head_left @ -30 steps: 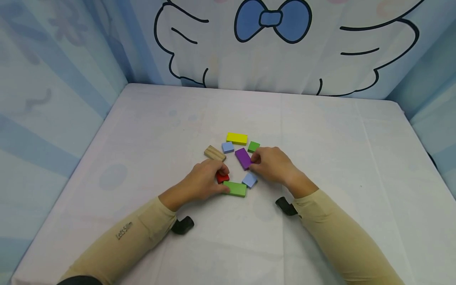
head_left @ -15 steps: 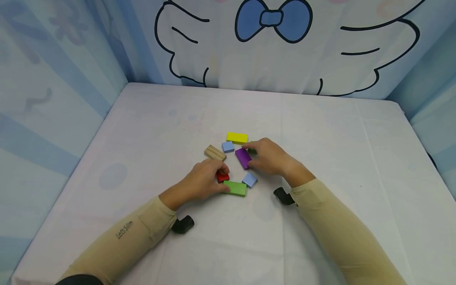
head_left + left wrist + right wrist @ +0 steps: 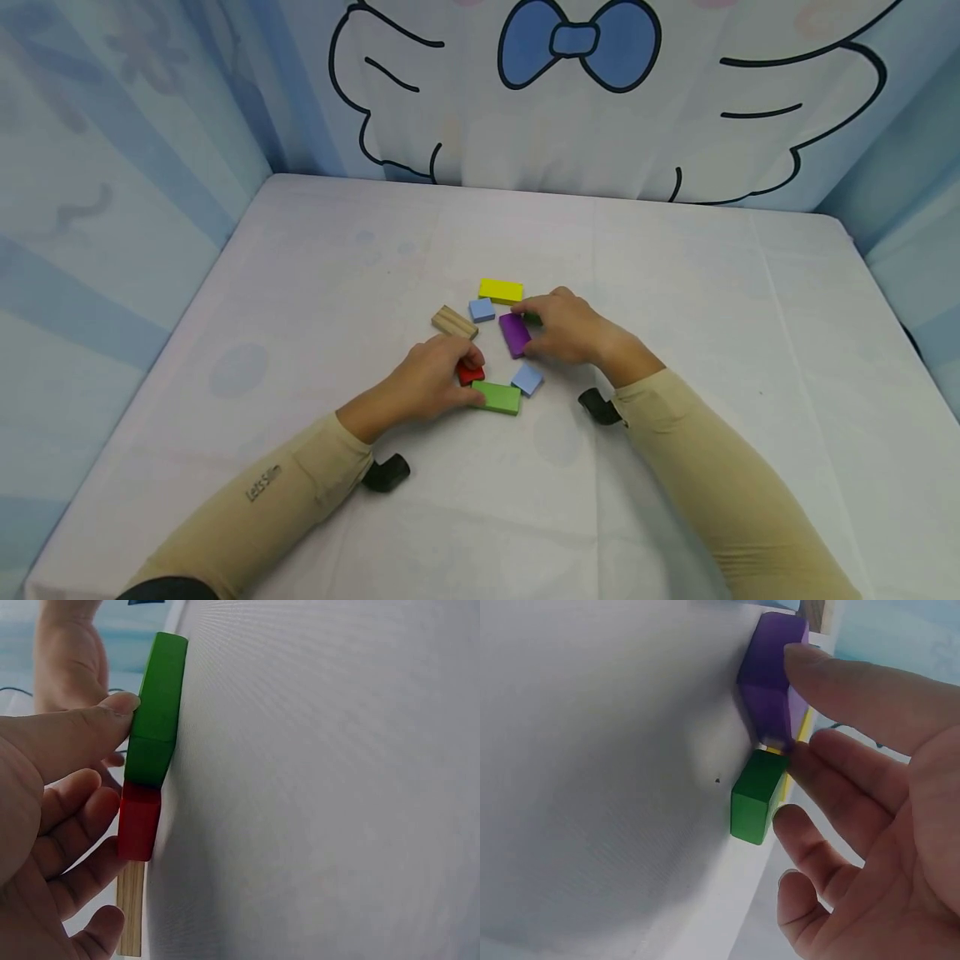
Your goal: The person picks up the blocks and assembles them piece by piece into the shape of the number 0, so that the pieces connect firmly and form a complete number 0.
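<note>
In the head view, my left hand (image 3: 423, 382) rests beside a long green block (image 3: 497, 398) and a small red block (image 3: 471, 374). Its thumb touches the green block (image 3: 156, 712) in the left wrist view, while the loosely bent fingers lie next to the red block (image 3: 139, 823). Over a purple block (image 3: 515, 335), my right hand (image 3: 576, 330) holds the two ends between thumb and index finger. A small green block (image 3: 757, 796) stands close under that hand's other fingers, partly hidden from the head camera.
Beyond the hands lie a yellow block (image 3: 501, 291), a small blue block (image 3: 482, 310) and a bare wooden block (image 3: 454, 322). Another small blue block (image 3: 527, 380) touches the long green block's corner. A white cloth covers the table (image 3: 675, 283); printed curtains (image 3: 487, 125) stand behind it.
My right hand has moved away from me, its index finger now at the purple block's far end. The purple block has turned very slightly. My left hand stays put.
</note>
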Demonstrator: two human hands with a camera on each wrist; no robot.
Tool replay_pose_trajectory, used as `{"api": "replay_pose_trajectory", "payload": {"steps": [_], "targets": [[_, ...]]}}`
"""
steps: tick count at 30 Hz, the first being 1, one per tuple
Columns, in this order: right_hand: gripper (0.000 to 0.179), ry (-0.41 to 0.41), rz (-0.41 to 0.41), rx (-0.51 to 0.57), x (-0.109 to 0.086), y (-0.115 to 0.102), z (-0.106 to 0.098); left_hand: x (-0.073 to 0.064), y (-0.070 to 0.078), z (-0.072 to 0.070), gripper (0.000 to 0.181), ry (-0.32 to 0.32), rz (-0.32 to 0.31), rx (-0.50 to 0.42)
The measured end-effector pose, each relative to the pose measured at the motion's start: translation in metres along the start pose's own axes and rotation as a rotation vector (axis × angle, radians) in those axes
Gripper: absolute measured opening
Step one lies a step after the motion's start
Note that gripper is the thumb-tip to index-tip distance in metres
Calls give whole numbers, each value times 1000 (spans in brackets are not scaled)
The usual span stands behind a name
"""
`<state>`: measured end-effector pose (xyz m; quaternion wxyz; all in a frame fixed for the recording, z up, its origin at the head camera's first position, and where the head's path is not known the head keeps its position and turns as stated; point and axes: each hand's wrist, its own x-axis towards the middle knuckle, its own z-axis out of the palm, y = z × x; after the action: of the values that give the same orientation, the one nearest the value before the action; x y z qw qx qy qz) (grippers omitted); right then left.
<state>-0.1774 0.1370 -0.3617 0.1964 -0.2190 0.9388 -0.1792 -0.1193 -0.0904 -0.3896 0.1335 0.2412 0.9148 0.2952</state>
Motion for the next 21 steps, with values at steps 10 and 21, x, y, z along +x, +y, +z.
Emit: {"api": "replay_pose_trajectory", "payload": {"steps": [10, 21], "targets": [[56, 27, -28, -37, -4, 1, 2, 0, 1, 1, 43, -1, -1, -2], [59, 20, 11, -49, -7, 2, -2, -1, 4, 0, 43, -7, -19, 0]]}}
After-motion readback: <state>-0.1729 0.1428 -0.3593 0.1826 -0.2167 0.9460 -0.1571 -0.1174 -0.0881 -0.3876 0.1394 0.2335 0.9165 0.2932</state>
